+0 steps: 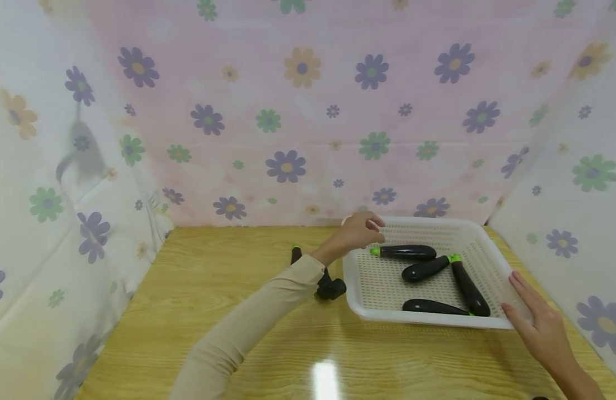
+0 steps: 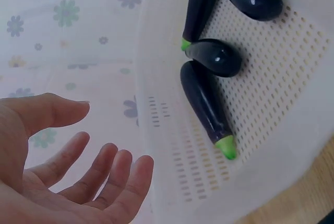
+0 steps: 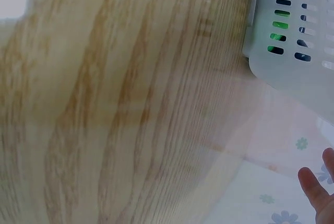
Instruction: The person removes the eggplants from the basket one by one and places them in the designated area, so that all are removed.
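From the head view we saw a white perforated basket [image 1: 480,236] sitting on the right half of a wooden table [image 1: 228,311], with four dark eggplants [image 1: 406,252] lying inside it. One lay along the far side, one slanted in the middle, one ran along the right, and one lay along the near wall. Our left hand [image 1: 360,230] hovered over the basket's far left corner, fingers loosely bent and holding nothing that we could see. Our right hand [image 1: 535,319] lay at the basket's near right corner, fingers straight and spread, gripping nothing. Left of the basket, a fifth eggplant [image 1: 296,254] and a small black object [image 1: 330,288] lay on the table, partly hidden by our beige sleeve [image 1: 258,316]. Flowered cloth [image 1: 298,111] hung on the far side and on both flanks.

From the left wrist view, our left hand [image 2: 68,166] was open and empty, palm showing, fingers relaxed, just beside the basket's rim [image 2: 156,104]. Four eggplants [image 2: 206,104] lay close together on the mesh floor.

From the right wrist view we saw mostly wood grain [image 3: 104,104], one basket corner [image 3: 282,57] at the upper right, and only our fingertips [image 3: 318,187] at the lower right, clear of the basket and holding nothing.
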The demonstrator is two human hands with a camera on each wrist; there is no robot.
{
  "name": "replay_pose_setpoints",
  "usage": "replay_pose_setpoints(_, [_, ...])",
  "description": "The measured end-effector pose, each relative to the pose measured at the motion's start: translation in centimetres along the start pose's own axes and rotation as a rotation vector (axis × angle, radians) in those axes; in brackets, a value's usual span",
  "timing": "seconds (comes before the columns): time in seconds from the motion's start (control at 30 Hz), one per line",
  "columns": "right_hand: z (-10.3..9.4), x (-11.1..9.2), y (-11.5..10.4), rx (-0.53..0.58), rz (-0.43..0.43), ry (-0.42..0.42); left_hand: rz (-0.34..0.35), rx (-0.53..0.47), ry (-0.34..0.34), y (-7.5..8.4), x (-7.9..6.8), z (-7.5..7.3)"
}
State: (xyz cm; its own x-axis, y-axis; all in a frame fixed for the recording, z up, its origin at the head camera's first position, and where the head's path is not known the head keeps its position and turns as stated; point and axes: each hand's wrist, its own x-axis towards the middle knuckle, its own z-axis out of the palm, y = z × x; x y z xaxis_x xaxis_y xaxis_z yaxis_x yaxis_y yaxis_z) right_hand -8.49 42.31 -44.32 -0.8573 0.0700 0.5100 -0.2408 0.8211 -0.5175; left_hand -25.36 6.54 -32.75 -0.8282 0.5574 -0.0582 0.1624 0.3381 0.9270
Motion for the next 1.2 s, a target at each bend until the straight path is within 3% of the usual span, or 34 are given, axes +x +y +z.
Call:
replay_pose_setpoints(0.37, [0.0, 0.0, 0.0, -0.016, 0.012, -0.017, 0.004, -0.034, -0.004, -0.2, 2.3, 2.3])
replay_pose_setpoints(0.57, [0.1, 0.0, -0.2, -0.01, 0.006, -0.015, 0.002, 0.02, -0.013, -0.4, 3.2, 3.7])
replay_pose_setpoints(0.97, [0.4, -0.2, -0.3, -0.005, -0.005, 0.005, -0.091, 0.056, -0.033, -1.6, 5.7, 7.4])
replay_pose_setpoints(1.07, [0.4, 0.0, -0.1, -0.005, -0.011, 0.009, -0.079, 0.078, -0.044, -1.5, 6.1, 8.1])
replay_pose_setpoints(1.2, [0.3, 0.3, 0.0, 0.002, -0.022, 0.026, -0.001, 0.181, -0.078, -1.1, 6.6, 8.9])
